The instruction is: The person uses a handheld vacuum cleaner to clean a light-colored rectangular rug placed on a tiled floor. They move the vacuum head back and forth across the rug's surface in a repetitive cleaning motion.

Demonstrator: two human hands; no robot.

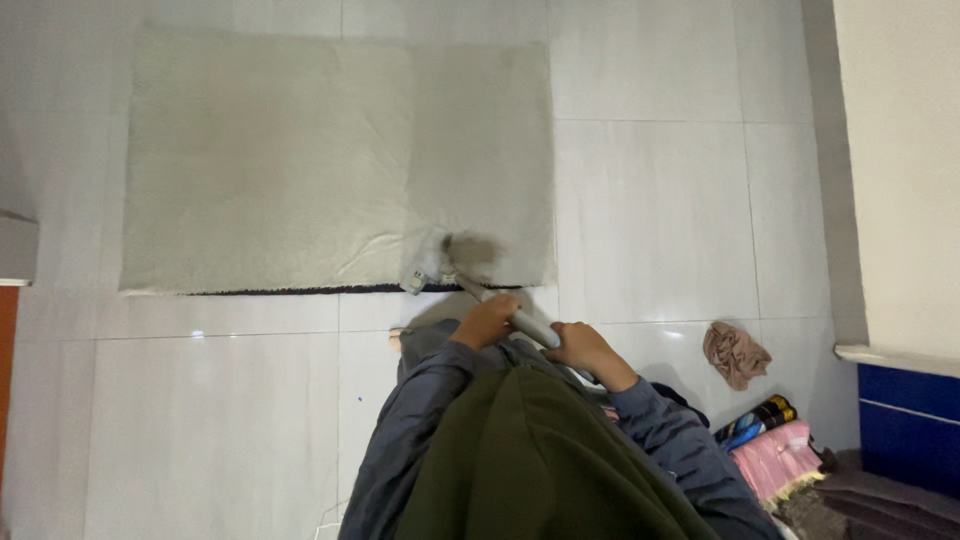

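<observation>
while standing over the near edge of the pale rug (pixel 340 160), gripping a long light-coloured handle (pixel 525 322) with both hands, one above the other, so that the push runs down the shaft to the head. left hand (pixel 485 322) wrapped shut around the handle lower down, nearer the working end, steering it; right hand (pixel 588 350) closed around the upper part, close to the body, driving it. handle slanted forward and to the left, away from the dark green top, which puts the small pale cleaning head (pixel 425 268) flat on the rug just inside its near edge, blurred, so its exact kind hard to tell. rug spread flat on the glossy white floor tiles (pixel 650 200), dark backing showing as a thin line along the near edge, a shadowed patch just right of the head. off to the right and well apart from the rug, a crumpled tan cloth (pixel 735 352) on the tiles, a dark can (pixel 757 420) lying on its side beside a pink bundle (pixel 772 458), pushed up near the wall and the blue panel (pixel 905 425), out of the way of the rug.
</observation>
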